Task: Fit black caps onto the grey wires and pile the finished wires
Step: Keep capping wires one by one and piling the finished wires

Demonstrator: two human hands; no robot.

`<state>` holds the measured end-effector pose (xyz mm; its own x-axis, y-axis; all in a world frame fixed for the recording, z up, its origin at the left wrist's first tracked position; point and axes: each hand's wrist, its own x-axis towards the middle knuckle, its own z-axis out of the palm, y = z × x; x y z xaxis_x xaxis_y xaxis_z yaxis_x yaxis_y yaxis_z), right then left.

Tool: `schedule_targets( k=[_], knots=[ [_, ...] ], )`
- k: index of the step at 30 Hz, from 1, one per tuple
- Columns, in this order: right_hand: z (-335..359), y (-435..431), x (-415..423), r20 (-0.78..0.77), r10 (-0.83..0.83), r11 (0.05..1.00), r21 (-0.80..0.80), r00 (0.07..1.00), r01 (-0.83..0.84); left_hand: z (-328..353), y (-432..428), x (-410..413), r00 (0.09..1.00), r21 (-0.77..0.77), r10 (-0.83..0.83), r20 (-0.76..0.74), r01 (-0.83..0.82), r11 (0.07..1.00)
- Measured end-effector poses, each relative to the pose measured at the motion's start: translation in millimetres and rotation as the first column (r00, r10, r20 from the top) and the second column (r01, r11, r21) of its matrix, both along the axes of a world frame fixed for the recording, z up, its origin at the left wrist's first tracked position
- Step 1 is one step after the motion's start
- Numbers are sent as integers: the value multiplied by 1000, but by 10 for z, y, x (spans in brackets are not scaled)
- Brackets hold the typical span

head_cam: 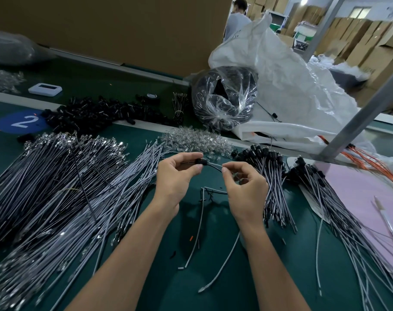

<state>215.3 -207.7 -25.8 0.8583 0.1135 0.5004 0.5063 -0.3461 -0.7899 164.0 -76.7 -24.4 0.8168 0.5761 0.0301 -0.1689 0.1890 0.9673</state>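
left hand (176, 173) pinching black cap (201, 162), right hand (244, 184) seemingly pinching grey wire (214, 165)

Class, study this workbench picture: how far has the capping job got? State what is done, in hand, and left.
Done: two piles of capped wires lie to the right. In hand: the left hand pinches a black cap while the right hand pinches the grey wire running to it. Left: a much larger heap of uncapped wires on the left, with loose caps behind.
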Motion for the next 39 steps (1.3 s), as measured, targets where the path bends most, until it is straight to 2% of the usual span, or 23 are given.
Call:
schedule_targets(
  k=[10,15,19,23,30,34,39],
  knots=[
    [-2,13,-4,-17,47,998,-33,999,-48,15,-20,-17,999,39,-42,5,42,998],
    [0,17,-12,25,64,996,-57,998,-63,17,-19,-19,999,62,-46,5,45,997],
    [5,2,-1,63,75,995,-75,995,-70,7,-47,-14,991,127,-124,-41,128,984],
    [5,-16,18,31,77,996,-46,997,-75,-3,-41,-5,990,176,-129,-58,137,975],
    [12,-7,3,0,160,984,-84,987,-159,2,-11,-18,997,138,-67,-43,73,988],
    [7,-14,3,-11,146,987,-64,989,-147,5,-32,-32,990,147,-137,-39,141,979],
    [9,-18,0,-18,158,984,-76,987,-158,24,-28,-31,985,-25,-165,54,167,986]
  ],
)
